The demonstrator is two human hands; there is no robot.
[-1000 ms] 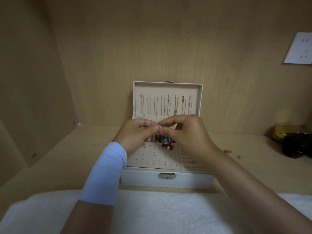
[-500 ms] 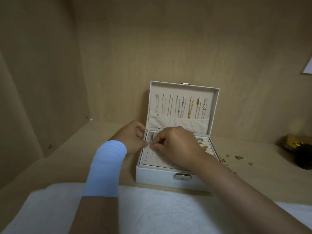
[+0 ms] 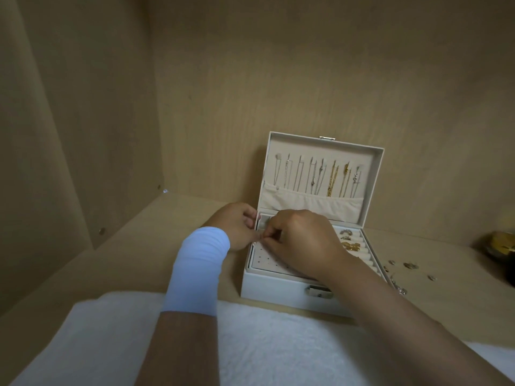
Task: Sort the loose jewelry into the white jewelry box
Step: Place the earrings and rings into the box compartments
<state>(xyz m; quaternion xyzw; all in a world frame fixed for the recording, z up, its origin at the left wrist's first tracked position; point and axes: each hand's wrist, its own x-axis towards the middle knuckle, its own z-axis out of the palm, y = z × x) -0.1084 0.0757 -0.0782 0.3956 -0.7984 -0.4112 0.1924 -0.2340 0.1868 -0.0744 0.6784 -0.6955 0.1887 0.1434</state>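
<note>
The white jewelry box (image 3: 278, 291) stands open on the wooden shelf, with several necklaces (image 3: 331, 179) hanging inside its raised lid. My left hand (image 3: 237, 227) and my right hand (image 3: 303, 240) meet at the box's back left corner, above the perforated earring panel (image 3: 267, 260). Their fingertips pinch together on a tiny piece of jewelry, which the fingers almost wholly hide. Gold and silver pieces (image 3: 351, 245) lie in the ring slots on the right. Several loose small pieces (image 3: 409, 265) lie on the shelf to the right of the box.
A white fluffy towel (image 3: 278, 344) covers the shelf's front edge under my forearms. A dark and yellow object (image 3: 501, 246) sits at the far right. Wooden walls close the space on the left and at the back.
Both hands went down and left from mid-air in front of the lid to the box's back left corner, still pinched together. The view has turned left, so the box now sits further right.
</note>
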